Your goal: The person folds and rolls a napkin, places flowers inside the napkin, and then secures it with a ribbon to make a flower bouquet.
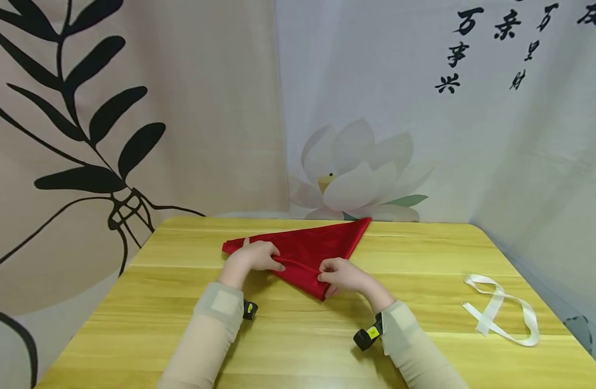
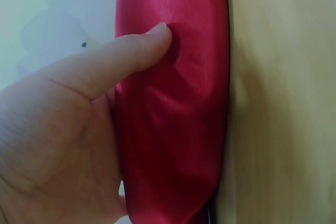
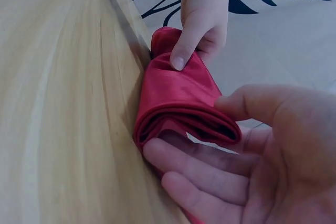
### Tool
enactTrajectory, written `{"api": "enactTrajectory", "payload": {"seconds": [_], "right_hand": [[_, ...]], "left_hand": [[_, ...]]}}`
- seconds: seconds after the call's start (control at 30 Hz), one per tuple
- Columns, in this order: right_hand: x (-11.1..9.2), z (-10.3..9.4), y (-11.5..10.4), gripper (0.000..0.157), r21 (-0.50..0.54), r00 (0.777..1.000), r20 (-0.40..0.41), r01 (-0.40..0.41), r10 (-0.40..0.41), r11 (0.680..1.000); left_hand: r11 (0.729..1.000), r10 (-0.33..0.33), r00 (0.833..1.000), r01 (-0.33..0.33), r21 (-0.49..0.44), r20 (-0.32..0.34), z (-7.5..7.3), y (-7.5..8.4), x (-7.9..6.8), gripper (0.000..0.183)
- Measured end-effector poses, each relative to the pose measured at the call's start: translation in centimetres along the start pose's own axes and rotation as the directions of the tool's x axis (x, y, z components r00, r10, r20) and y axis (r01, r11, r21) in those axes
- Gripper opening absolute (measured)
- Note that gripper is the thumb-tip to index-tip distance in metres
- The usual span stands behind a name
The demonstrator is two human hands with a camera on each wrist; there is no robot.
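A shiny red scarf lies in a roughly triangular shape near the table's back edge, its near edge folded over in a band. My left hand holds this band toward its left end; in the left wrist view the thumb presses on the red fabric and most other fingers are behind it. At the near corner my right hand pinches the folded end. The right wrist view shows several rolled layers there, thumb on the outer side and fingers beneath.
A white ribbon lies in a loose loop on the right of the wooden table. Behind the table hang printed curtains with dark leaves, a lotus and writing. Each wrist carries a small black camera.
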State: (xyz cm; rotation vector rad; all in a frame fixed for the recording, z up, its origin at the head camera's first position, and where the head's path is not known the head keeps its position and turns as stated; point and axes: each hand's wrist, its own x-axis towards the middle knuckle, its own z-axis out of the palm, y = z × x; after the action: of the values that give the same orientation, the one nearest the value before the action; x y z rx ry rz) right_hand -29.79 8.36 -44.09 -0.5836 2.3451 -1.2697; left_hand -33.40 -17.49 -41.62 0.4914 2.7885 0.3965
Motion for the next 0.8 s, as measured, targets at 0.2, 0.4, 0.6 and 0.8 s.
{"api": "enactTrajectory", "payload": {"seconds": [0.2, 0.4, 0.6, 0.8], "right_hand": [[0.4, -0.2, 0.4, 0.013, 0.032, 1.0, -0.005, -0.031, 0.031, 0.999], [0.5, -0.3, 1.0, 0.013, 0.026, 1.0, -0.008, -0.019, 0.019, 0.999], [0.7, -0.4, 1.7, 0.011, 0.045, 1.0, -0.017, -0.021, 0.021, 0.999], [0.7, -0.4, 2.3, 0.012, 0.061, 0.999, -0.031, -0.017, 0.019, 0.998]], "left_hand": [[1.0, -0.003, 1.0, 0.003, 0.0, 0.007, -0.7, -0.5, 0.5, 0.049], [0.999, 0.033, 0.999, -0.032, 0.018, -0.017, -0.8, -1.0, 1.2, 0.038], [0.998, 0.049, 0.998, -0.048, 0.035, -0.024, -1.0, -1.4, 2.1, 0.039], [1.0, 0.016, 0.999, -0.016, -0.006, 0.029, -1.5, -1.7, 2.5, 0.035]]}}
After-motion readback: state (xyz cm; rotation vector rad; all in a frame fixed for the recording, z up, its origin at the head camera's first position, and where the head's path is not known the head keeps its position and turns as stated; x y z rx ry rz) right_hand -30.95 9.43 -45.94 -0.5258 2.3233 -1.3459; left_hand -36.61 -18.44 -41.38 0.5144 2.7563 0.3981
